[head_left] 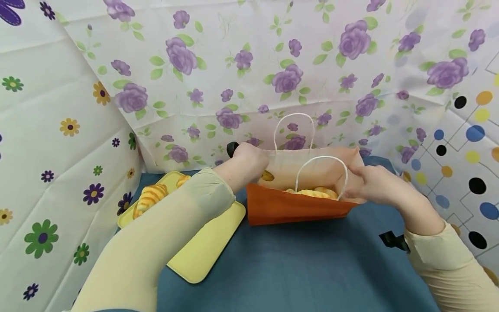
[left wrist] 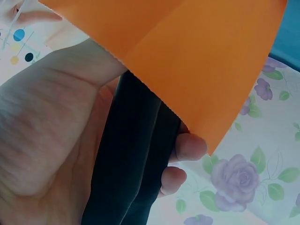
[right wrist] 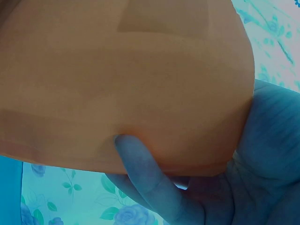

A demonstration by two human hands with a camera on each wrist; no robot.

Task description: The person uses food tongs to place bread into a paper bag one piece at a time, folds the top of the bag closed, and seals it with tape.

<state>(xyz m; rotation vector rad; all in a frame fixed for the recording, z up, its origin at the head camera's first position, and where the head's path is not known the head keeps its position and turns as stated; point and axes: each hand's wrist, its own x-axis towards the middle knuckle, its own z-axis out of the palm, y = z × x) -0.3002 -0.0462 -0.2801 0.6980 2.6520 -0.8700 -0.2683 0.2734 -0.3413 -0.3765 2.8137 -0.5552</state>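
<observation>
My left hand (head_left: 249, 162) grips black-handled tongs (left wrist: 129, 154) at the left end of an orange paper bag (head_left: 300, 209). The handle's black end sticks out behind the hand in the head view. A small yellow-brown piece (head_left: 267, 175) shows just inside the bag beside this hand; whether the tongs hold it I cannot tell. My right hand (head_left: 372, 184) holds the bag's right side, with a finger (right wrist: 140, 164) lying against the paper in the right wrist view. The bag stands open at the top with white cord handles, and several bread rolls (head_left: 315, 193) lie inside.
Left of the bag, a yellow tray (head_left: 206, 247) lies partly under my left forearm, with striped bread (head_left: 151, 197) at its far end. A blue cloth (head_left: 312, 268) covers the table. Flowered sheeting (head_left: 234, 86) hangs behind and at the sides.
</observation>
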